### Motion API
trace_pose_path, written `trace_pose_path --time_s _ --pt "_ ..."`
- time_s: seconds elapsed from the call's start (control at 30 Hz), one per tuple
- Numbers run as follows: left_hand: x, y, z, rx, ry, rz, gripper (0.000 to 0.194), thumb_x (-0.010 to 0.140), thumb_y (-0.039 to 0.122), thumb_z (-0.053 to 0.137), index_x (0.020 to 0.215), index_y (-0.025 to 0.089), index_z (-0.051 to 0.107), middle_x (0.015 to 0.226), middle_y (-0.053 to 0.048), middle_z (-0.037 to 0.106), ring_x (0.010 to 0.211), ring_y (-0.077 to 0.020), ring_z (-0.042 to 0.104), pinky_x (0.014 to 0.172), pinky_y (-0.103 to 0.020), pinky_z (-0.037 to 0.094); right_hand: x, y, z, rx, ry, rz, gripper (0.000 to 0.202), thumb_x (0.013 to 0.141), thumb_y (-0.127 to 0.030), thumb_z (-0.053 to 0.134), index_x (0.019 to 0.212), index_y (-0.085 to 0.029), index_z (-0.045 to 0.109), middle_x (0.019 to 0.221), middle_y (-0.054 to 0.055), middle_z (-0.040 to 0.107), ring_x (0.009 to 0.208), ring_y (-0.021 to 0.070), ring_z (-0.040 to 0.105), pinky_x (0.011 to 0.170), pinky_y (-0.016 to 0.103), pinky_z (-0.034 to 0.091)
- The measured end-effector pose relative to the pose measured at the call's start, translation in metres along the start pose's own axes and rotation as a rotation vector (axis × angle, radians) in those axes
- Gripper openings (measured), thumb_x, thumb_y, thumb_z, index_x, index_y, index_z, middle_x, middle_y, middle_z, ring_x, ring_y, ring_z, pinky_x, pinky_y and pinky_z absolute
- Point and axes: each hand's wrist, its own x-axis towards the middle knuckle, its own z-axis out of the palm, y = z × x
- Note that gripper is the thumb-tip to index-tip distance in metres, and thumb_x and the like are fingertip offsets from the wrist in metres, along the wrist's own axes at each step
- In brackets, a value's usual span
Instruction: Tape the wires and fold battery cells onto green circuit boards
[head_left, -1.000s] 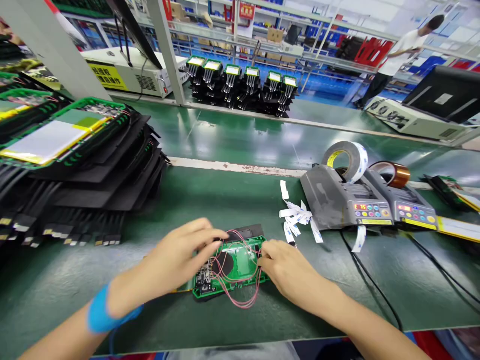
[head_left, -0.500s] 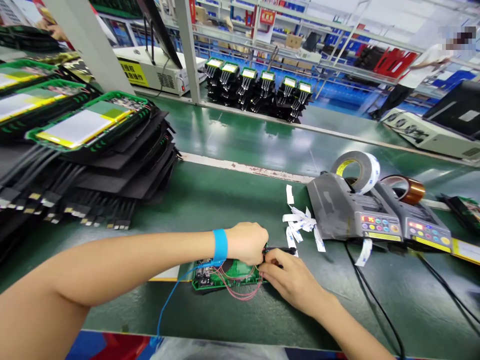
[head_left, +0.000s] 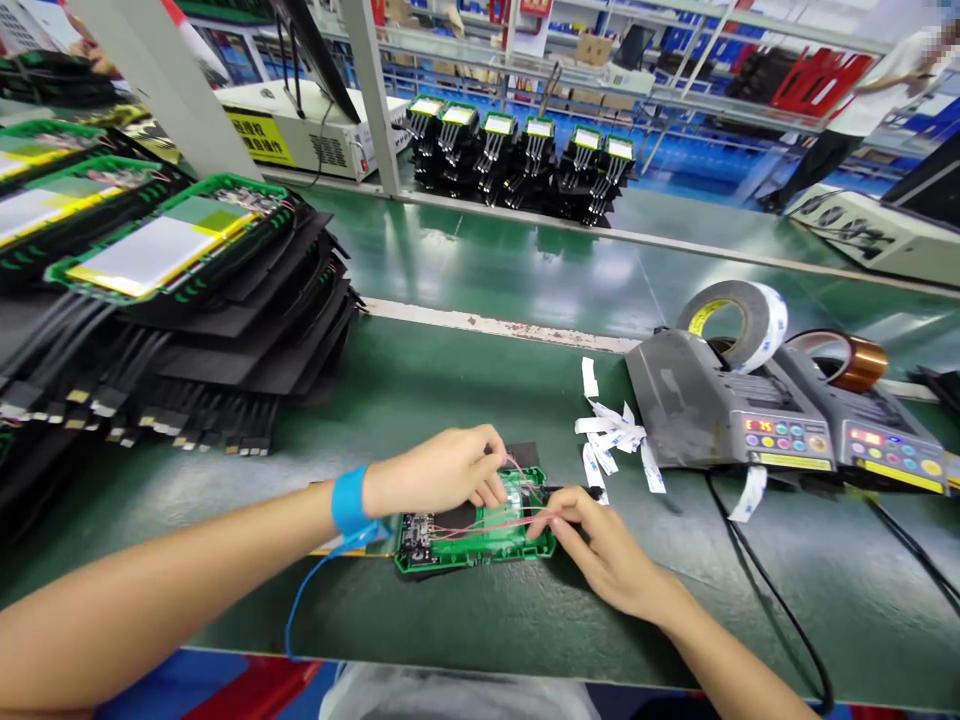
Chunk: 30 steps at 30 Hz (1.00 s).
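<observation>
Pinching the pink wires (head_left: 510, 523) between thumb and forefinger, the right hand (head_left: 607, 550) holds them at the right end of the case (head_left: 480, 561). The left hand (head_left: 442, 470) grasps a raised strand of them above the far rim, its other fingers curled over the interior. The case lies open on the bench (head_left: 450, 400), with the board (head_left: 416, 535) at its left end, where several wires run in.

The likeliest trouble, I judge, is strain: if both hands draw the thin wires taut, a joint at the board could tear loose. Strands crossing between the fingers could tangle, and any left over the rim could get trapped there. The blue cord (head_left: 300, 600) trailing from the wristband (head_left: 351, 503) might catch the case's left end if that arm swings back. Farther out, the loose strips (head_left: 609, 437) lie near enough to the right hand to stick to it, if their adhesive is exposed.

Half a second ago the left hand was bunched against the right at the case's right end; now it is back over the middle, fingers lifted. The wires then sagged in a loop past the near rim; now they run straighter across the interior. The wristband, then over the board, now sits left of the case.
</observation>
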Motion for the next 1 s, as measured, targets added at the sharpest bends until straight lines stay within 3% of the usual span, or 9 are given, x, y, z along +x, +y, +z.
trace_pose_path --time_s 0.07,0.17,0.23,0.37,0.47,0.6,0.73,0.87,1.0 --pt "-0.005 -0.008 0.013 -0.101 -0.016 0.024 0.019 0.099 0.034 0.019 0.093 0.022 0.031 0.091 -0.010 0.071 0.079 -0.0140 0.070 0.070 -0.027 0.054 0.001 -0.001 -0.001 0.028 -0.007 0.032 0.010 0.101 -0.023 0.036 0.109 -0.023 0.042 0.093 0.001 0.068 0.082 0.0127 0.061 0.077 0.029 0.046" --pt "-0.022 -0.018 0.021 -0.131 -0.019 0.047 0.024 0.099 0.041 0.019 0.097 0.022 0.033 0.069 0.002 0.064 0.057 -0.0113 0.062 0.055 -0.023 0.048 0.004 -0.004 -0.002 0.001 -0.005 0.059 0.014 0.099 -0.022 0.040 0.113 -0.022 0.039 0.087 0.000 0.069 0.078 0.0125 0.060 0.075 0.028 0.045" --pt "-0.037 -0.026 0.021 0.001 0.079 0.088 0.024 0.099 0.040 0.027 0.111 0.022 0.037 0.065 0.007 0.057 0.055 -0.0103 0.055 0.052 -0.021 0.044 0.007 -0.005 -0.003 -0.046 -0.009 0.062 0.009 0.096 -0.021 0.045 0.105 -0.022 0.048 0.087 0.000 0.067 0.078 0.0121 0.060 0.072 0.026 0.046" --pt "-0.065 -0.051 0.021 0.310 0.219 0.218 0.044 0.098 0.026 0.034 0.139 0.030 0.021 0.088 0.004 0.065 0.078 -0.0111 0.063 0.072 -0.022 0.050 0.012 -0.006 -0.006 -0.164 -0.010 -0.014 0.009 0.092 -0.019 0.055 0.089 -0.021 0.064 0.081 0.001 0.064 0.075 0.0122 0.057 0.067 0.023 0.045" --pt "-0.076 -0.067 0.023 0.561 0.209 0.339 0.038 0.097 0.017 0.034 0.132 0.031 0.039 0.109 0.001 0.067 0.095 -0.0136 0.065 0.082 -0.023 0.051 0.017 -0.007 -0.011 -0.203 -0.066 -0.139 0.014 0.092 -0.015 0.054 0.093 -0.019 0.067 0.082 0.001 0.068 0.076 0.0135 0.056 0.071 0.026 0.046" --pt "-0.076 -0.070 0.032 0.850 0.212 0.497 0.047 0.089 0.002 0.031 0.124 0.023 0.053 0.112 -0.003 0.066 0.100 -0.0180 0.063 0.089 -0.028 0.051 0.020 -0.012 -0.026 -0.301 -0.251 -0.275 0.020 0.093 -0.015 0.050 0.105 -0.017 0.066 0.096 0.004 0.069 0.084 0.0153 0.055 0.081 0.032 0.046" --pt "-0.068 -0.061 0.044 0.913 0.231 0.380 0.047 0.084 -0.002 0.034 0.115 0.021 0.061 0.103 -0.005 0.065 0.093 -0.0184 0.062 0.084 -0.029 0.052 0.021 -0.011 -0.037 -0.449 -0.384 -0.338 0.025 0.092 -0.031 0.057 0.110 -0.016 0.065 0.105 0.007 0.062 0.090 0.0175 0.052 0.079 0.032 0.047" --pt "-0.059 -0.052 0.047 0.873 0.129 0.268 0.047 0.081 -0.004 0.033 0.102 0.022 0.066 0.093 -0.003 0.062 0.083 -0.0157 0.060 0.076 -0.026 0.051 0.025 -0.004 -0.039 -0.517 -0.396 -0.424 0.023 0.093 -0.033 0.056 0.104 -0.017 0.066 0.105 0.007 0.061 0.089 0.0163 0.052 0.077 0.031 0.046" --pt "-0.056 -0.052 0.041 0.890 0.100 0.306 0.059 0.072 -0.009 0.031 0.113 0.021 0.061 0.099 -0.004 0.062 0.092 -0.0179 0.060 0.085 -0.031 0.051 0.030 -0.002 -0.038 -0.584 -0.408 -0.474 0.019 0.092 -0.033 0.055 0.094 -0.017 0.065 0.108 0.005 0.062 0.084 0.0157 0.051 0.073 0.030 0.045"
